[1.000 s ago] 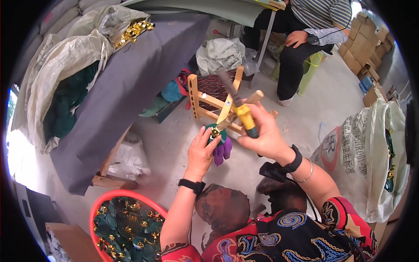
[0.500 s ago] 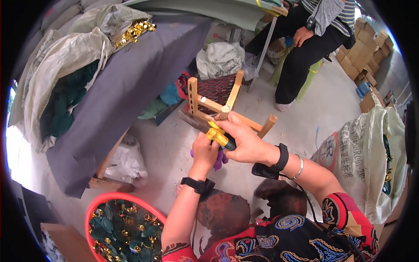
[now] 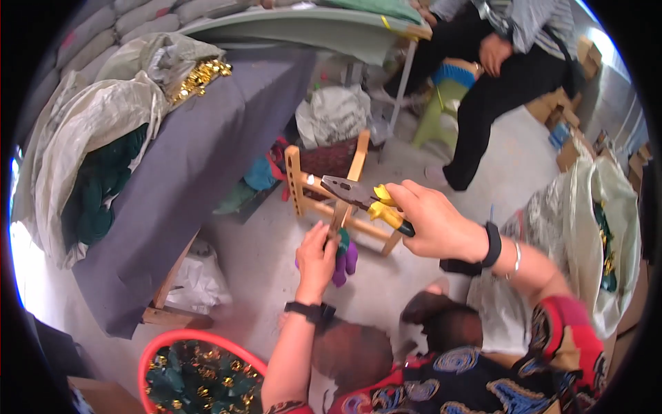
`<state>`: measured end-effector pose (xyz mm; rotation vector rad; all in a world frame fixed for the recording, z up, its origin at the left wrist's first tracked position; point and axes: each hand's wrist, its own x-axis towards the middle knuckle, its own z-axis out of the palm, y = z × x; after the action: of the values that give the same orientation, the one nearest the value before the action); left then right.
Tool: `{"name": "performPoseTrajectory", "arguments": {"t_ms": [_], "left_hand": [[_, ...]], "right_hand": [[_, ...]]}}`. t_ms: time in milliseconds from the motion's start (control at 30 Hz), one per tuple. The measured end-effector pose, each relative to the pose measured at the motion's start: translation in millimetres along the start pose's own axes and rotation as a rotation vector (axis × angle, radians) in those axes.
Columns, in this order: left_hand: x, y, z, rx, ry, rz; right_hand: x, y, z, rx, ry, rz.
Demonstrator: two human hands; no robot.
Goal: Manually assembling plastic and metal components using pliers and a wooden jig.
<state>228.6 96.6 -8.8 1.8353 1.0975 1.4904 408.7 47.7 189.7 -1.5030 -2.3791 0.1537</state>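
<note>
My right hand [image 3: 438,224] grips a pair of pliers [image 3: 353,194] by its yellow and black handles. The grey jaws point left, over a light wooden frame [image 3: 293,181] of posts and bars. My left hand [image 3: 317,257] is lower, its fingers closed beside the end of a wooden post [image 3: 339,215]. What those fingers hold, if anything, is hidden. A small dark green piece [image 3: 343,239] shows just right of the left fingertips, above a purple thing [image 3: 348,262] whose kind I cannot tell.
A red tub [image 3: 153,339] of green and gold pieces stands at lower left. Left is a grey-covered table [image 3: 227,117] with an open sack [image 3: 58,155] and gold pieces [image 3: 200,77]. Another sack [image 3: 586,207] stands right. A seated person [image 3: 476,117] is at the far right.
The pliers in my right hand have lifted off the wooden post and away from my left hand, so their jaws now show. My left hand stays low by the post; the view has shifted.
</note>
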Motion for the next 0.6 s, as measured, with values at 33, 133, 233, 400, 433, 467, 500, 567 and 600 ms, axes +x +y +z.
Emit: {"name": "performPoseTrajectory", "arguments": {"t_ms": [33, 133, 233, 400, 433, 467, 500, 567, 600], "left_hand": [[-1.8, -1.0, -1.6, -0.018, -0.020, -0.012], [2.6, 5.2, -0.5, -0.014, -0.028, -0.013], [6.2, -0.7, -5.4, 0.045, -0.001, 0.075], [5.3, 6.7, -19.3, 0.106, -0.126, -0.070], [7.5, 10.6, -20.3, 0.055, -0.094, -0.129], [12.9, 24.2, -27.2, -0.111, -0.082, -0.230], [18.7, 33.2, -31.5, -0.272, -0.062, -0.283], [37.9, 84.1, -35.0, -0.564, -0.136, -0.405], [47.9, 113.7, -29.5, -0.614, -0.206, -0.338]], "right_hand": [[-3.1, -1.5, 0.7, 0.045, 0.101, -0.021], [7.4, -5.7, 0.4, 0.348, 0.218, -0.109], [22.3, -5.3, 48.7, 0.403, 0.153, -0.240], [11.4, -10.3, 72.7, 0.591, 0.243, -0.064], [0.0, -9.3, 64.8, 0.541, 0.393, -0.001], [-12.4, -4.5, 54.8, 0.561, 0.460, 0.065], [-27.4, 1.8, 42.1, 0.576, 0.532, 0.135], [-55.8, 9.6, 29.5, 0.697, 0.606, 0.290], [-66.8, 14.8, 32.0, 0.818, 0.634, 0.332]]}}
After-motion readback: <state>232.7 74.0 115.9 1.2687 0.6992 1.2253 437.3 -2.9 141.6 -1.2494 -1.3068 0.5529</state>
